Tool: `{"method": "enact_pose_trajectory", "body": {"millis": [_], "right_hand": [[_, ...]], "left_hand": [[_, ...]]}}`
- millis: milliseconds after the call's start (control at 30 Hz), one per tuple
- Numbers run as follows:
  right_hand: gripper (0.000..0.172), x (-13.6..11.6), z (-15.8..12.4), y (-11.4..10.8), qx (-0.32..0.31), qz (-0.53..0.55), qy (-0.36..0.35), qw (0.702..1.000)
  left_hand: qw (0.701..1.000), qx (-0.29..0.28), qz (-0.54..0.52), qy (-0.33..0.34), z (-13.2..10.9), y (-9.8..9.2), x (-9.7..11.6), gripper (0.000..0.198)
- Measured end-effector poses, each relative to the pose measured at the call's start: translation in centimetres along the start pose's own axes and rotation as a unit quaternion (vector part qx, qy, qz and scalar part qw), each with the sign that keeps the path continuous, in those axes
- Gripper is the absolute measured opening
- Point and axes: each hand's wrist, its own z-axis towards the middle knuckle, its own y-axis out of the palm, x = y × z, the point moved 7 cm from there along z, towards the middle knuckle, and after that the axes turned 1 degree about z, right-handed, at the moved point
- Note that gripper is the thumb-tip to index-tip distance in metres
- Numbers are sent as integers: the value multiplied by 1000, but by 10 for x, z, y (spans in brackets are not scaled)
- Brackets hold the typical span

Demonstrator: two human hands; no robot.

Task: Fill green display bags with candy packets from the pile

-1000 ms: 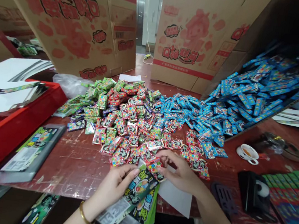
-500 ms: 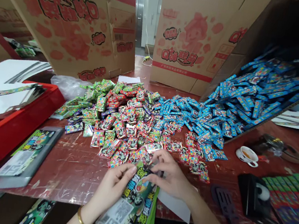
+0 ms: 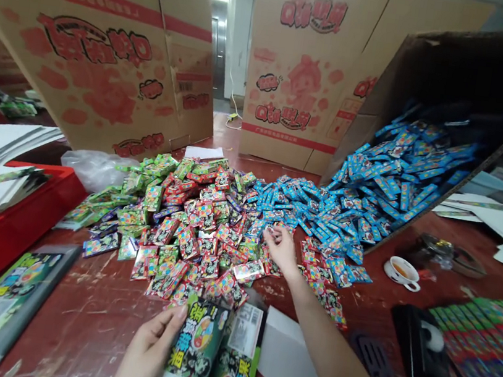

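Green-and-black left pouch (image 3: 196, 343) and right pouch (image 3: 240, 352): two, side by side at the near side of the red-brown table (image 3: 88, 315). At left, one more pouch (image 3: 8, 285). Beyond, two standing cartons (image 3: 85, 71), printed in red, and one tipped carton (image 3: 473, 76) with blue packets (image 3: 393, 177) inside; one red tray (image 3: 59, 186); one cup (image 3: 401, 273); mixed packets (image 3: 208, 232), heaped, too many to count. Both near pouches with long axes running away from the body, far ends pointing toward the heap; left pouch leaning slightly rightward at its top, with its pale label at the near end, right pouch with its label at the far end. Grips the left pouch by its left edge with the left hand (image 3: 147, 348), thumb clamped on the printed face. Holds the right hand (image 3: 280, 249) out over the heap, fingertips close together; cannot tell whether on a packet.
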Motion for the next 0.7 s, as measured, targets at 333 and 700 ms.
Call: {"method": "enact_pose_trajectory", "body": {"millis": [333, 700], "right_hand": [[62, -6, 71, 29, -105, 17, 6, 994], [29, -2, 55, 36, -93, 66, 34, 993]], "left_hand": [[1000, 25, 14, 8, 3, -5, 2, 49], [1000, 6, -23, -10, 12, 1, 0, 52]]}}
